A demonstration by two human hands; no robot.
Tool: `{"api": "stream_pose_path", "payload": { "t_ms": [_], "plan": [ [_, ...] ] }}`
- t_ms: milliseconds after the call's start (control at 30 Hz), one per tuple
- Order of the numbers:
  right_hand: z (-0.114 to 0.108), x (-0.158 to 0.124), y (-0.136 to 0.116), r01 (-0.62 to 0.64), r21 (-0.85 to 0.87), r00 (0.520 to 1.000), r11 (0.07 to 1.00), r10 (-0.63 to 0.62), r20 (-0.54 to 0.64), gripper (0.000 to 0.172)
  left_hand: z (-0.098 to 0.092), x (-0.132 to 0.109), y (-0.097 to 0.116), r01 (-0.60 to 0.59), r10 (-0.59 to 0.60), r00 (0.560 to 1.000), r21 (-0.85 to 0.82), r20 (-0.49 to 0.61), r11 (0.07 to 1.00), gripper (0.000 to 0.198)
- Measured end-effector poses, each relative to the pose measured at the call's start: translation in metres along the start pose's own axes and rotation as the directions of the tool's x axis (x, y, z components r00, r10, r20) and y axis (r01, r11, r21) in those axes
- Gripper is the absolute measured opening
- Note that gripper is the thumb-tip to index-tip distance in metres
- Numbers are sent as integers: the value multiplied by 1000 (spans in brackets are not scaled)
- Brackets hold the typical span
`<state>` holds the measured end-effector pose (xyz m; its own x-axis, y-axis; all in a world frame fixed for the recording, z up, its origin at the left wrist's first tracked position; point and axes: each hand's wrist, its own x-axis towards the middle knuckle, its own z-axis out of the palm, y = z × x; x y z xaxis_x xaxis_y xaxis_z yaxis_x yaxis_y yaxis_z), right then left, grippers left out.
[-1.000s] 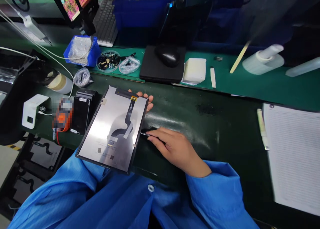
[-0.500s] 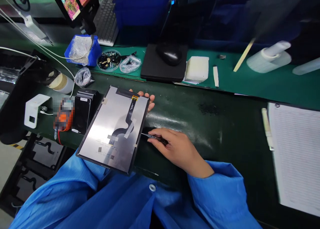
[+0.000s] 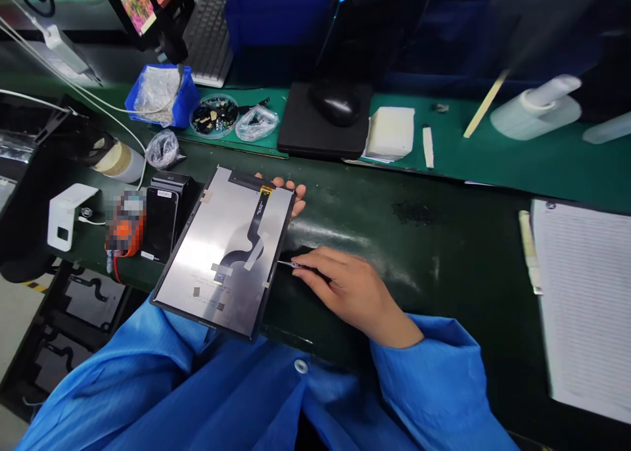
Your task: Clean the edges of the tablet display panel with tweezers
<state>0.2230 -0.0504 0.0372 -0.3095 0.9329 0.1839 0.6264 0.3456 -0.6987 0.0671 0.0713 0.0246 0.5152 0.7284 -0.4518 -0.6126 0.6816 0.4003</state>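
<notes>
The left hand [image 3: 290,194] grips a display panel [image 3: 207,260], which lies tilted across the counter's front edge with its silver back up. Only the fingertips [image 3: 293,189] show past the panel's far edge; the rest of that hand is hidden beneath it. A black ribbon cable [image 3: 255,237] runs down the panel's back. The right hand [image 3: 350,293] rests on the dark counter [image 3: 394,254], pinching slim tweezers [image 3: 300,265] whose shaft is mostly hidden by the fingers. Their tip sits just beside the panel's right edge; whether it touches, I cannot tell. Toward the counter's left end stand a black phone [image 3: 160,224] and an orange object [image 3: 125,224], too obscured to identify. Beyond the counter's far edge, on a green mat [image 3: 320,99], lie a round dish of small parts [image 3: 213,116] and a mouse [image 3: 338,102]. A ruled sheet [image 3: 586,306], blurred, lies at the right.
</notes>
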Motion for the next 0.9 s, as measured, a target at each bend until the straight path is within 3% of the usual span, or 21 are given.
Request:
{"api": "stream_pose_path", "payload": {
  "t_ms": [133, 267, 400, 600, 833, 900],
  "plan": [
    [0, -1, 0, -8, -14, 1000, 1000, 8, 7, 23, -13, 6, 1, 124, -95, 976, -141, 194, 982, 43],
    [1, -2, -2, -51, 49, 999, 997, 52, -13, 17, -24, 9, 2, 135, -94, 957, -135, 274, 981, 37],
    [0, -1, -1, -14, 13, 1000, 1000, 13, 9, 18, -23, 8, 1, 137, -98, 959, -132, 268, 982, 38],
    [-2, -1, -2, -35, 39, 999, 999, 34, 18, 19, -7, 2, 4, 146, -122, 981, -159, 151, 976, 44],
    [-1, -1, -1, 23, 10, 1000, 1000, -23, 2, 21, -16, 7, 4, 161, -120, 957, -143, 263, 977, 46],
    [-1, -2, -2, 13, 19, 1000, 1000, -13, -1, 21, -17, 7, 2, 75, -64, 973, -41, 221, 996, 46]
  ]
}}
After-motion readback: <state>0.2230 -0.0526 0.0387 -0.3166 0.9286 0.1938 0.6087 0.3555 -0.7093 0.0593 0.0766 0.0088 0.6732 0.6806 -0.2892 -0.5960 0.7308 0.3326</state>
